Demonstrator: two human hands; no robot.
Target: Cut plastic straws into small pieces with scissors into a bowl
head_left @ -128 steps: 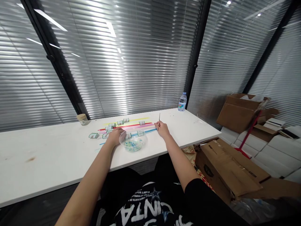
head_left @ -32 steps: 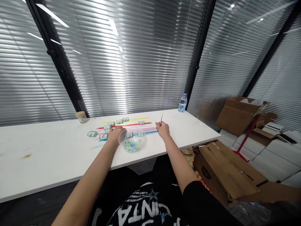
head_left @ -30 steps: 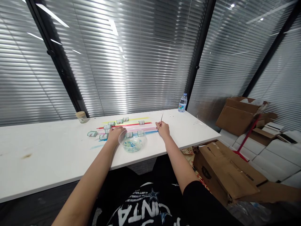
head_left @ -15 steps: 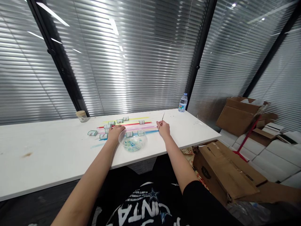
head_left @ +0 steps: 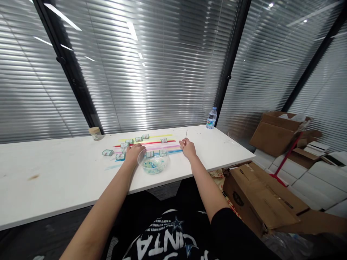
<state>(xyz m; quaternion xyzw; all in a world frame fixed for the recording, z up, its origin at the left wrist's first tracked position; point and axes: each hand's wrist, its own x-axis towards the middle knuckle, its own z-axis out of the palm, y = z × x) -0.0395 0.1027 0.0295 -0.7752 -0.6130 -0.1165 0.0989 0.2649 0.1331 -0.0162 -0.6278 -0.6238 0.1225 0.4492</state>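
My left hand [head_left: 133, 153] lies low over the coloured strips, just left of a clear round bowl [head_left: 153, 168] holding small blue, green and pale bits. Its fingers look extended, though their tips are partly hidden. My right hand [head_left: 189, 148] is closed around slim, dark scissors [head_left: 186, 135], points upward, at the right ends of the blue strips [head_left: 176, 151]. Red strips [head_left: 151, 143], pink strips [head_left: 173, 146] and yellow strips [head_left: 162, 135] run across the table behind the bowl. Several small green-and-white printed packets [head_left: 107, 153] lie among them.
A lidded jar [head_left: 95, 133] and a water bottle [head_left: 211, 118] stand along the back of the white table [head_left: 67, 169]. Blinds [head_left: 162, 72] rise behind it. Cardboard boxes [head_left: 265, 191] crowd the floor to the right, near a red pole [head_left: 287, 157].
The scissors in my right hand have tilted more upright, and their tip has shifted slightly left. My left hand and the bowl stay in place; the view has shifted a little.
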